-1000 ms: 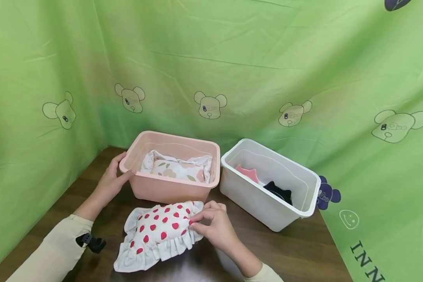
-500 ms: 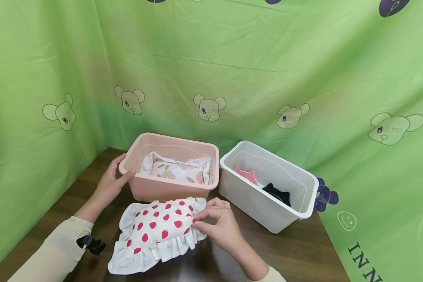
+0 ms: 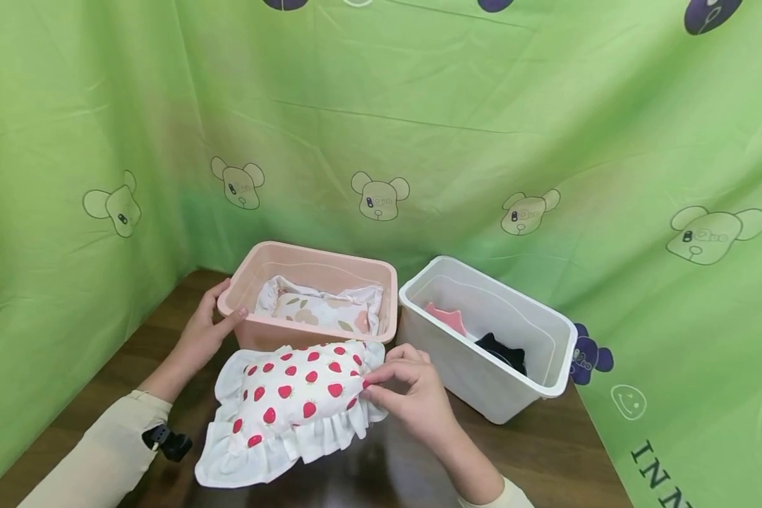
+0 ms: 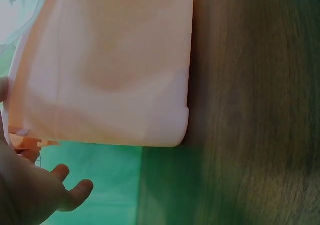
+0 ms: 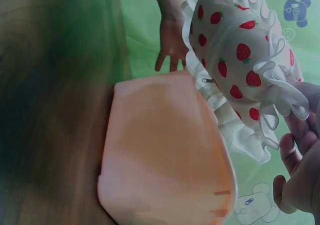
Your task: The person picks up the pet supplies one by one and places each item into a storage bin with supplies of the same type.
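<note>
My right hand [image 3: 415, 391] pinches the right end of a small strawberry-print pillow [image 3: 298, 391] with a white ruffled edge. Raised in front of the pink bin [image 3: 311, 337], the pillow overlaps the bin's front wall in the head view. A zipper pull [image 5: 207, 80] shows on its underside in the right wrist view. My left hand [image 3: 203, 331] grips the bin's left rim, thumb over the front corner; the left wrist view shows some of its fingers [image 4: 80, 190] beside the bin wall. Inside the bin lies a flower-print pillow [image 3: 324, 314] with a white border.
To the right of the pink bin a white bin [image 3: 463, 360] stands at an angle. It holds a pink pointed-edge piece [image 3: 446, 317] and a black one [image 3: 503, 353]. Both bins stand on a dark wooden table [image 3: 546, 451], with a green printed curtain [image 3: 444, 106] behind.
The strawberry pillow has risen slightly and its right end has moved right and up with my right hand. My left hand stays on the pink bin's rim.
</note>
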`<state>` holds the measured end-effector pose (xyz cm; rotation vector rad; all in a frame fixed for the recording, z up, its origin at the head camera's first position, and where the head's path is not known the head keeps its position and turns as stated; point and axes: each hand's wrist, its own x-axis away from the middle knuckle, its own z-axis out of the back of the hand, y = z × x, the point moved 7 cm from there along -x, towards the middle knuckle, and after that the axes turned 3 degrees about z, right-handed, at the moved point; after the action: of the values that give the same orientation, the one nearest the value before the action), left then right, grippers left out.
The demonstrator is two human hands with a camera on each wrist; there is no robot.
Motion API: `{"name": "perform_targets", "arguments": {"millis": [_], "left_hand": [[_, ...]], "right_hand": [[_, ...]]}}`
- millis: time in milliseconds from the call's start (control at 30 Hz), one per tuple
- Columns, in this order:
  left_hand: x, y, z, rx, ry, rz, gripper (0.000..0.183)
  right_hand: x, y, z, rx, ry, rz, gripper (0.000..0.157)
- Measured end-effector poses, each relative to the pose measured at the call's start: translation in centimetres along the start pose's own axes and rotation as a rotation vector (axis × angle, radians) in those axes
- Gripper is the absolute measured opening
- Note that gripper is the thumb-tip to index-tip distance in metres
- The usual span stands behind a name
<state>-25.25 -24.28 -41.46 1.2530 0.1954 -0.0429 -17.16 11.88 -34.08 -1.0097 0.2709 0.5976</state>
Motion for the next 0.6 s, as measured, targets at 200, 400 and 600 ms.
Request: {"name": "perform_targets", "arguments": {"millis": [200, 400, 600], "left_hand": [[-0.1, -0.1, 0.0, 0.021, -0.015, 0.004, 0.083], [-0.1, 0.0, 0.0, 0.04, -0.02, 0.016, 0.084], [-0.1, 0.0, 0.0, 0.038, -0.021, 0.027, 0.082]], "right_hand": [[-0.8, -0.9, 0.8, -0.026, 0.029, 0.067, 0.016], [-1.9, -1.6, 1.8, -0.061, 0.069, 0.101, 0.016], [-2.6, -2.0, 2.5, -0.089, 0.092, 0.078, 0.016]]}}
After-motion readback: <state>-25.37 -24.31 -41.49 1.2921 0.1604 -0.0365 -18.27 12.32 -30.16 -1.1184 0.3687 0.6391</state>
